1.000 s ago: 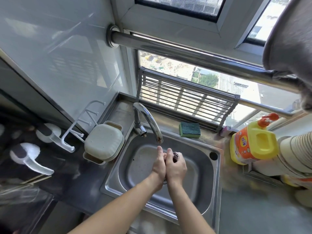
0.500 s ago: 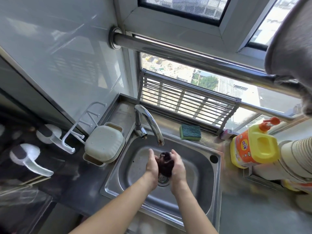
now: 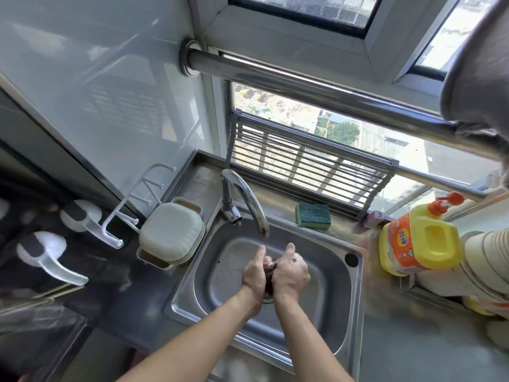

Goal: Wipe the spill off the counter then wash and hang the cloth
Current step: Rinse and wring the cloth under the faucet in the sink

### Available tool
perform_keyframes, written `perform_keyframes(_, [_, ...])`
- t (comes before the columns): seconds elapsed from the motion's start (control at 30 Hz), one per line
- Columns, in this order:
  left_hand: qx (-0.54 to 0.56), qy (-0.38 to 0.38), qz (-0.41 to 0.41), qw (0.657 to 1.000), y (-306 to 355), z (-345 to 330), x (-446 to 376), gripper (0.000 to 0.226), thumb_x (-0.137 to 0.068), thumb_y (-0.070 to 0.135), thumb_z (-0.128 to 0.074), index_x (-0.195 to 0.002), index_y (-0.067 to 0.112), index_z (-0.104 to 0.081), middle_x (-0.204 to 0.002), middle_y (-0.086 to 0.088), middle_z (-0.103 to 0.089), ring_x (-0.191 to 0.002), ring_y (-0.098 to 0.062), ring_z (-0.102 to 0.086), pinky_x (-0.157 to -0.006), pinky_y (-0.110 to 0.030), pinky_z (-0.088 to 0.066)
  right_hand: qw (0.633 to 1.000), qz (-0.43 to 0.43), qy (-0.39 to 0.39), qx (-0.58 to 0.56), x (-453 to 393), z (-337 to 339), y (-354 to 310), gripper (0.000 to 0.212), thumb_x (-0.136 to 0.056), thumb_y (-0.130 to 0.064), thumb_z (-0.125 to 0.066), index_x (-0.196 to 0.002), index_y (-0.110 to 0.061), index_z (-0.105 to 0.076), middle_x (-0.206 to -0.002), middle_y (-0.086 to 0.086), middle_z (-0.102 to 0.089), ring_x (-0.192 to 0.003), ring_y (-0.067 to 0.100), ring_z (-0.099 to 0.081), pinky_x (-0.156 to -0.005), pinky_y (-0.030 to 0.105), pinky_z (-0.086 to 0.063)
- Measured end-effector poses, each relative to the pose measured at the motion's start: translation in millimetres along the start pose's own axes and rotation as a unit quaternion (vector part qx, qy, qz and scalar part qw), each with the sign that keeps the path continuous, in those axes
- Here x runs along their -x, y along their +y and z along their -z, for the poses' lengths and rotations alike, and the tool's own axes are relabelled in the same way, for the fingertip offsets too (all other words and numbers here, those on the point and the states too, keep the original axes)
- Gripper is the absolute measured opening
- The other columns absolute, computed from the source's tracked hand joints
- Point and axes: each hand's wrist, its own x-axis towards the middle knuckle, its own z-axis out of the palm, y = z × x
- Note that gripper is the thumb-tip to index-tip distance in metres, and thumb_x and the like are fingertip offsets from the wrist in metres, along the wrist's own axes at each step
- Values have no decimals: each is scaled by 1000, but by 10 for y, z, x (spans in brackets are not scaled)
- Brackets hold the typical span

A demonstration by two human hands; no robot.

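Over the steel sink (image 3: pixel 338 304) my left hand (image 3: pixel 254 274) and my right hand (image 3: pixel 290 274) press together around a small dark brown cloth (image 3: pixel 269 271). Only a strip of the cloth shows between my palms; the rest is hidden. My hands sit just below the spout of the curved chrome faucet (image 3: pixel 248 201), above the drain. I see no clear stream of water. A thick steel rail (image 3: pixel 316 86) runs across the window above the sink.
A green sponge (image 3: pixel 314 215) lies behind the sink. A yellow-orange detergent bottle (image 3: pixel 418 241) stands at the right. A cream lidded box (image 3: pixel 172 237) and white wall hooks (image 3: pixel 121 216) are at the left. Grey fabric (image 3: pixel 479 73) hangs on the rail at top right.
My hands opened half a second ago and showed the dark cloth bunched between them. They have since closed tightly together on it again, slightly higher in the sink.
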Motion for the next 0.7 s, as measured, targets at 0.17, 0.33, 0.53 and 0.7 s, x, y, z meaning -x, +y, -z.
perform_keyframes(0.17, [-49, 39, -29, 998, -95, 115, -81, 49, -101, 34, -53, -54, 22, -45, -53, 1, -50, -47, -17, -47, -44, -22, -36, 983, -128, -106, -72, -175, -68, 168, 57, -98, -49, -39, -73, -7, -68, -89, 20, -74, -94, 42, -69, -92, 48, -53])
perform_keyframes(0.33, [-10, 83, -31, 996, 148, 124, 0, 47, -107, 42, -37, -69, 16, -48, -65, -5, -65, -60, -19, -53, -49, -24, -42, 921, -207, -199, -263, -179, 25, 169, 29, -95, -17, -47, -93, -5, -73, -97, 20, -75, -89, 35, -70, -77, 40, -58])
perform_keyframes(0.53, [68, -36, 31, 997, 42, 3, -49, 81, -97, 72, -22, -88, 7, -69, -89, -14, -73, -89, -27, -69, -75, -31, -53, 955, -70, -252, -139, 123, -240, 201, 52, -85, -46, -55, -131, -22, -58, -130, 3, -62, -120, 20, -60, -109, 45, -46])
perform_keyframes(0.7, [54, -50, 20, 997, -30, -89, -33, 90, -99, 71, -22, -101, -1, -75, -97, -18, -75, -89, -26, -72, -83, -31, -55, 996, 39, -69, -34, 66, -209, 231, 32, -95, -39, -66, -89, -10, -55, -88, 8, -63, -84, 28, -60, -74, 33, -44])
